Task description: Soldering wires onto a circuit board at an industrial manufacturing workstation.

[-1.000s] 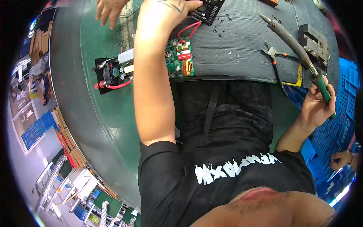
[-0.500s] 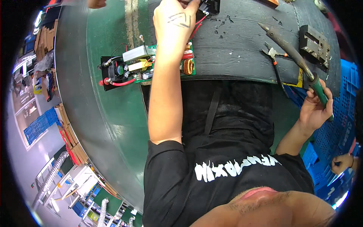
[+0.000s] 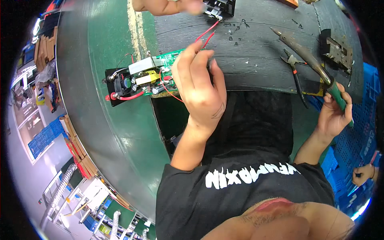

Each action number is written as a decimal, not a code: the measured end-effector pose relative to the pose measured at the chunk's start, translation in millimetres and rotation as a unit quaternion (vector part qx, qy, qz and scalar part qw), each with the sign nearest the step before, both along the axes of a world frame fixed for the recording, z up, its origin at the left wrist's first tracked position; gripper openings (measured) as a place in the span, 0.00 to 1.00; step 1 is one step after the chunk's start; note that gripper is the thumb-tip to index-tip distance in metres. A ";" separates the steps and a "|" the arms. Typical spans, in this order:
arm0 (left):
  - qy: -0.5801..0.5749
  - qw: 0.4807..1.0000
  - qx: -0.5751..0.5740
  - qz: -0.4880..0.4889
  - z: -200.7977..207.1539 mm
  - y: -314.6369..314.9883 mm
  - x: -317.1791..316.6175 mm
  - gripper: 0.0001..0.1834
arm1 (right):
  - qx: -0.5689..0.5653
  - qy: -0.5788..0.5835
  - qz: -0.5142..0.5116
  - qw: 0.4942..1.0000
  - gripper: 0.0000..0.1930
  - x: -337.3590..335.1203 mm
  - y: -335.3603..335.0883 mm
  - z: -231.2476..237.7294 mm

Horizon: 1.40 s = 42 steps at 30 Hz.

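Note:
My left hand (image 3: 198,78) is over the right end of a green circuit board (image 3: 173,58), fingers curved and apart, nothing visible between them. Its fingertips are near two red wires (image 3: 208,32), one running up to a black housing (image 3: 222,9) at the far edge. At the board's left end, a black panel bears a fan (image 3: 122,83) and thick red cable. My right hand (image 3: 335,110) grips the green handle of a large soldering iron (image 3: 306,56), its tip pointing up-left over the mat. Another person's hand (image 3: 170,6) reaches to the black housing.
Orange-and-black cutting pliers (image 3: 296,76) lie near the mat's front edge. Beyond the iron stands a dark metal stand (image 3: 339,51). Dark scraps (image 3: 236,30) dot the black mat (image 3: 256,76). Blue crates (image 3: 352,140) are at the right, with a further person's hand (image 3: 363,175) beside them.
My left hand has moved from the black housing back toward me, to the board's right end, and its fingers are apart. The other person's hand has come in to the housing.

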<state>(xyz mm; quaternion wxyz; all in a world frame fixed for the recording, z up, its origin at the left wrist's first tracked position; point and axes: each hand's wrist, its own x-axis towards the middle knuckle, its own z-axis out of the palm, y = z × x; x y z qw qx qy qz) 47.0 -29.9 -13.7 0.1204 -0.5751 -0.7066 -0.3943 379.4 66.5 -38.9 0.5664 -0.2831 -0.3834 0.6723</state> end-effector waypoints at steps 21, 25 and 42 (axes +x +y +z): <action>-0.114 0.993 0.007 0.014 -17.9 9.8 -16.1 0.09 | 0.036 0.008 0.072 0.997 0.18 -64.3 1.2 12.3; -0.119 0.993 0.007 0.010 -15.5 11.2 -15.2 0.09 | 0.028 0.000 0.058 0.998 0.18 -59.1 2.5 15.7; -0.112 0.993 0.044 0.008 -21.5 15.2 -16.6 0.09 | 0.023 -0.008 0.046 0.999 0.18 -65.3 0.3 11.8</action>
